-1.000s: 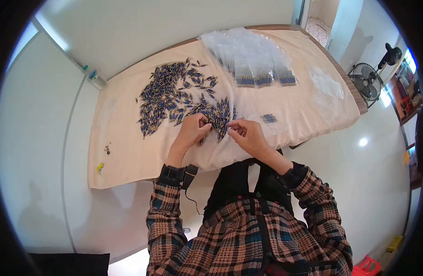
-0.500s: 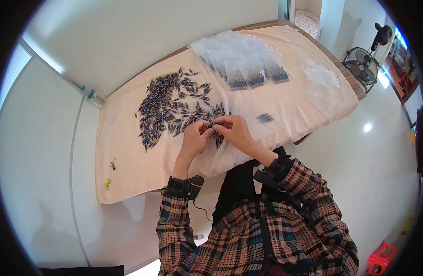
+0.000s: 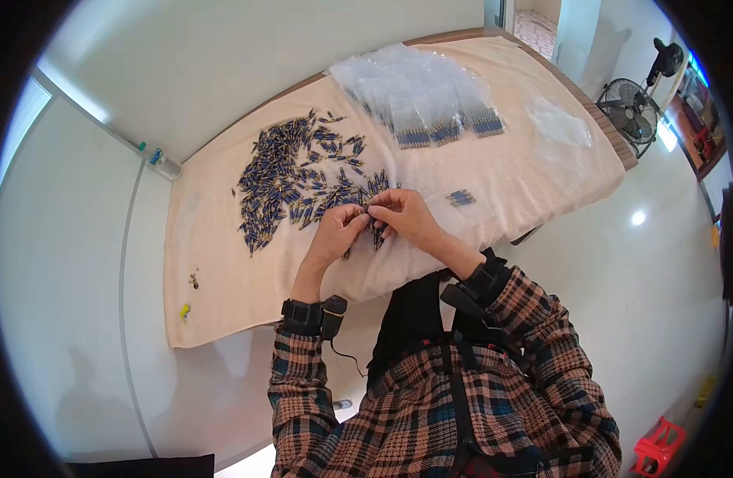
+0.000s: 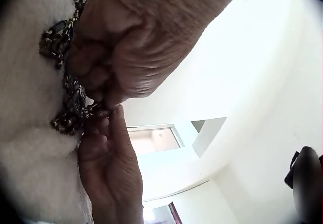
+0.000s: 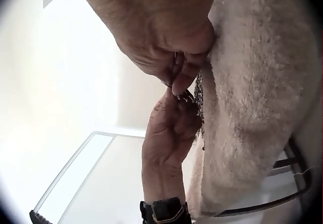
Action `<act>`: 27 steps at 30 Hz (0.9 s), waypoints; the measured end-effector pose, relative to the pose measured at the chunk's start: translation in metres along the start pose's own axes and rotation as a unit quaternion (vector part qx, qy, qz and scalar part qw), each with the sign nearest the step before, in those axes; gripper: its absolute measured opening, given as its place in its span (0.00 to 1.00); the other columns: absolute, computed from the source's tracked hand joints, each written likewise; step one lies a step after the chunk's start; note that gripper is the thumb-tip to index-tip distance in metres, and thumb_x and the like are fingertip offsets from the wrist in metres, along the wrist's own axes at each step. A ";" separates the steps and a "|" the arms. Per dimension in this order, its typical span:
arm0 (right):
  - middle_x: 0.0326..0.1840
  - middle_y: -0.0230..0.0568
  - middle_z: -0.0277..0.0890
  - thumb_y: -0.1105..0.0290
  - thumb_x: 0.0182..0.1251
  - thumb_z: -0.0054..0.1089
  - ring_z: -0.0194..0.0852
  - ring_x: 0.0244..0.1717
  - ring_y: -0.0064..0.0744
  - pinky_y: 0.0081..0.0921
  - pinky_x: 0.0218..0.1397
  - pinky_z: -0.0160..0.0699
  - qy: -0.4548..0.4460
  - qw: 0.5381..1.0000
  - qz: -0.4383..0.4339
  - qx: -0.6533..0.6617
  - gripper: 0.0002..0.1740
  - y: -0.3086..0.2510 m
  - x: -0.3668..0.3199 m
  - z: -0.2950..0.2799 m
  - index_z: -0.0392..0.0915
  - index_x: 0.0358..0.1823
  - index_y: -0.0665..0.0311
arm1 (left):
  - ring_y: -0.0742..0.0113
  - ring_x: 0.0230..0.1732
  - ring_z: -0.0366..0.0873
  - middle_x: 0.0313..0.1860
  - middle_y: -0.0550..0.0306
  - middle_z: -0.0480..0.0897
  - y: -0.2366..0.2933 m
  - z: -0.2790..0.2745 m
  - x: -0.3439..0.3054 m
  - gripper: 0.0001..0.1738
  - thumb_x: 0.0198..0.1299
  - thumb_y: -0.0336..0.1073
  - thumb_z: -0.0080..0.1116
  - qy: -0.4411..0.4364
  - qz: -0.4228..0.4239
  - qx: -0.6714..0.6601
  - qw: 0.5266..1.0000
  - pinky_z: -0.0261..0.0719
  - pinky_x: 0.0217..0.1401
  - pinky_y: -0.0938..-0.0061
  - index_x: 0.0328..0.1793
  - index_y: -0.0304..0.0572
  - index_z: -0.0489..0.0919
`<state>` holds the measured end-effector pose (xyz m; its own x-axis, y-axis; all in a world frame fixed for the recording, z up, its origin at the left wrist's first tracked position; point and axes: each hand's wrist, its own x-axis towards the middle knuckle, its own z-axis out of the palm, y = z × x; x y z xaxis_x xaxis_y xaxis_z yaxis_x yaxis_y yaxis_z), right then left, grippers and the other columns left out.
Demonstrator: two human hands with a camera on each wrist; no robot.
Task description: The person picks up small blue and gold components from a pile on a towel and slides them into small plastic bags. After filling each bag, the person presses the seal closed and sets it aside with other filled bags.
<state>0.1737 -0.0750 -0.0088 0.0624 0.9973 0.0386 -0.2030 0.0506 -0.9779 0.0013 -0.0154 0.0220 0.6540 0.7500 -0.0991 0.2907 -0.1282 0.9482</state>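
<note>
Many small dark-blue pieces with gold-coloured ends lie in a loose pile [image 3: 275, 171] on the towel-covered table. At the pile's lower right, the left hand [image 3: 334, 233] and the right hand [image 3: 410, 219] meet at the fingertips. Both pinch small dark pieces between thumb and fingers; how many is hidden by the fingers. In the left wrist view the left hand [image 4: 136, 42] and right hand [image 4: 111, 168] meet over dark pieces [image 4: 70, 103]. The right wrist view shows the right hand [image 5: 161, 32] with curled fingers against the left hand [image 5: 169, 138].
Clear bags [image 3: 414, 88] holding rows of the pieces lie at the back. A small row of pieces [image 3: 460, 197] sits right of the hands, and empty-looking bags [image 3: 559, 127] farther right. A yellow item [image 3: 185, 311] and a bottle [image 3: 166, 163] are at the left. A fan [image 3: 627, 111] stands beyond.
Compared with a second ago, the two hands have come together from a gap, the right hand moving left. Since half a second ago they have shifted only slightly.
</note>
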 end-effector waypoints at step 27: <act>0.27 0.27 0.79 0.72 0.62 0.65 0.71 0.24 0.11 0.11 0.25 0.68 0.008 0.997 -0.038 -0.069 0.07 0.001 -0.007 -0.006 0.83 0.38 0.69 | 0.83 0.21 0.67 0.24 0.67 0.78 -0.007 0.005 -0.016 0.07 0.60 0.29 0.62 0.158 0.063 -0.267 0.949 0.62 0.21 0.88 0.44 0.37 0.82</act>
<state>0.1792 -0.0819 -0.0111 0.0884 0.9897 0.1124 -0.0612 0.1180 -0.9911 -0.0083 -0.0296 0.0154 0.3936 0.9184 0.0404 -0.2264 0.0542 0.9725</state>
